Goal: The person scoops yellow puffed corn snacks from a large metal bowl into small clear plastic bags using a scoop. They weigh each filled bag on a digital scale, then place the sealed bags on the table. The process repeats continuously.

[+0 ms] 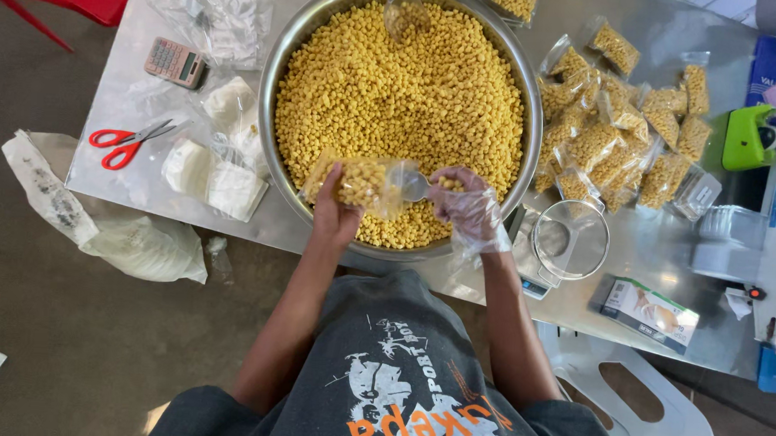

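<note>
We've got the steel basin (277,56) of yellow puffed snack dead centre on the table. Sealed packets (623,137) piled at 3 o'clock, clear of the scooping. Left hand (334,211) clamps a half-filled clear bag (359,184), mouth turned right to meet the scoop (414,187); gloved right hand (469,208) probably pinching its handle.

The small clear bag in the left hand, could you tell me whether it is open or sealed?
Open. The small clear bag, partly filled with yellow pieces, has its mouth spread toward the scoop that the gloved right hand holds at it.
</note>
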